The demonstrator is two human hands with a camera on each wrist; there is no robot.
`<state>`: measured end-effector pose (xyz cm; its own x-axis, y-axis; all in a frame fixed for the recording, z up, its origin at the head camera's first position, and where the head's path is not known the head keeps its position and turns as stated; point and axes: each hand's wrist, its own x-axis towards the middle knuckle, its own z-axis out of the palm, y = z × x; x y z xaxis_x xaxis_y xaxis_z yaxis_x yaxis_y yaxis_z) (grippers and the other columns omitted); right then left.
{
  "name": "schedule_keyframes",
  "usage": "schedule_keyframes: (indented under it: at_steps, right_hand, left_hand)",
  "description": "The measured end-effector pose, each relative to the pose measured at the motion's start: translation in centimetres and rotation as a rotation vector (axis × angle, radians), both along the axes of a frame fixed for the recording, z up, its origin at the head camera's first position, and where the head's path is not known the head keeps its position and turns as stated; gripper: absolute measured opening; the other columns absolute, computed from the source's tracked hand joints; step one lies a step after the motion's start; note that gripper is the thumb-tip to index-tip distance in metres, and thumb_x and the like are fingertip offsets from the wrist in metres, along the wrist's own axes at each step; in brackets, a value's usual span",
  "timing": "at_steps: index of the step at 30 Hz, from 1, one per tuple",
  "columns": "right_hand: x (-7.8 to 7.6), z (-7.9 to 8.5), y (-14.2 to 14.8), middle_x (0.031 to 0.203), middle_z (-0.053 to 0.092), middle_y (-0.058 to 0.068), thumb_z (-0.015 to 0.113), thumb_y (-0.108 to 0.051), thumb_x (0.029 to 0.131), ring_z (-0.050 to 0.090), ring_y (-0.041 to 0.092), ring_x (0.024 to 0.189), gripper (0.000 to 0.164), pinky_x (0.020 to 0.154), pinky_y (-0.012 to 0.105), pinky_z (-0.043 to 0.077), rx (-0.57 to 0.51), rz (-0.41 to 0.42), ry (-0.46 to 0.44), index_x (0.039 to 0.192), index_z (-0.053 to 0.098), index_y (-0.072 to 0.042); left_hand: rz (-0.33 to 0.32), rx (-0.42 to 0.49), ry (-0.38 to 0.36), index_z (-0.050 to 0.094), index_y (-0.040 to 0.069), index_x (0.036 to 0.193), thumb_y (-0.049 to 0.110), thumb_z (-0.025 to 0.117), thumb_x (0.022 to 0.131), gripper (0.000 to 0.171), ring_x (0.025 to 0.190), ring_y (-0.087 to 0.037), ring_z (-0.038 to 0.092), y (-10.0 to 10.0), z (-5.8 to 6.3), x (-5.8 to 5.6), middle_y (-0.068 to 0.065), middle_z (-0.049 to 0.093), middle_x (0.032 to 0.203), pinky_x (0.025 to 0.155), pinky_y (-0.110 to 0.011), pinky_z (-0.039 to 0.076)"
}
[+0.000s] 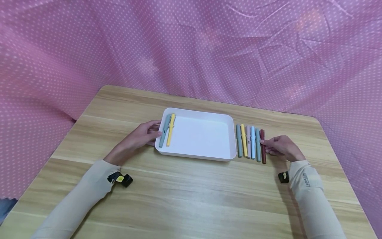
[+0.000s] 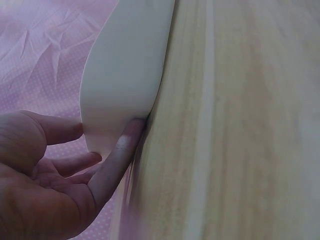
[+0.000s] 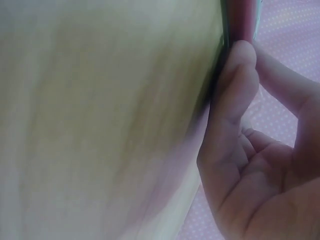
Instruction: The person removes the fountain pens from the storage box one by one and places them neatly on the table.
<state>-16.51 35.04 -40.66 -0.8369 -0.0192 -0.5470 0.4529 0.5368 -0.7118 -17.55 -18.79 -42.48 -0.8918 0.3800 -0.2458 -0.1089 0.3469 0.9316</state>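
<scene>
A white tray lies on the table, with a grey-green pen and a yellow pen side by side at its left end. My left hand holds the tray's left wall, its thumb at the rim; in the left wrist view, fingertips touch the outer wall. Right of the tray, several capped pens stand in a row, ending with a dark red pen. My right hand pinches this dark red pen between thumb and forefinger. Only part of it shows in the right wrist view.
Left of the dark red pen lie a grey-green pen, a light blue pen, a mauve pen, a yellow pen and another grey-green pen. Pink dotted cloth hangs around the wooden table.
</scene>
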Motion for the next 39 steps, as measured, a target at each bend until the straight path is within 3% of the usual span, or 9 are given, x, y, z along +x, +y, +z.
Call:
schedule_keyframes:
  at_steps: [6, 22, 30, 39]
  right_hand:
    - [0.3, 0.3, -0.3, 0.078, 0.070, -0.003, 0.069, -0.029, 0.103, 0.066, 0.005, 0.069, 0.032, 0.068, 0.020, 0.062, -0.005, 0.005, 0.010, 0.105, 0.068, 0.003]
    - [0.3, 0.3, -0.1, 0.084, 0.071, -0.001, 0.061, -0.040, 0.106, 0.066, 0.008, 0.075, 0.046, 0.071, 0.023, 0.062, 0.075, 0.054, 0.005, 0.110, 0.067, 0.005]
    - [0.7, 0.4, 0.1, 0.088, 0.072, 0.000, 0.058, -0.037, 0.108, 0.067, 0.008, 0.078, 0.046, 0.073, 0.023, 0.063, 0.067, 0.065, 0.019, 0.115, 0.065, 0.009]
    - [1.3, 2.0, -0.1, 0.089, 0.073, 0.000, 0.054, -0.034, 0.110, 0.068, 0.008, 0.079, 0.050, 0.075, 0.024, 0.063, 0.128, 0.070, 0.067, 0.122, 0.061, 0.014]
  left_hand:
    - [0.011, -0.010, -0.012, 0.023, 0.001, 0.164, 0.009, 0.055, 0.108, 0.064, 0.134, -0.042, 0.051, 0.1, 0.1, 0.0, -0.027, 0.042, 0.153, 0.092, -0.036, 0.063]
    - [0.018, -0.014, -0.018, 0.024, 0.002, 0.164, 0.011, 0.056, 0.108, 0.065, 0.134, -0.041, 0.052, 0.2, 0.2, -0.1, -0.025, 0.043, 0.153, 0.091, -0.035, 0.063]
    - [0.012, 0.006, -0.016, 0.024, 0.000, 0.163, 0.009, 0.055, 0.108, 0.064, 0.133, -0.042, 0.052, 0.1, 0.2, -0.2, -0.027, 0.043, 0.153, 0.090, -0.035, 0.063]
    - [0.021, -0.014, -0.034, 0.024, 0.002, 0.164, 0.010, 0.056, 0.108, 0.065, 0.134, -0.040, 0.053, 0.1, 0.2, 0.0, -0.024, 0.044, 0.153, 0.091, -0.035, 0.063]
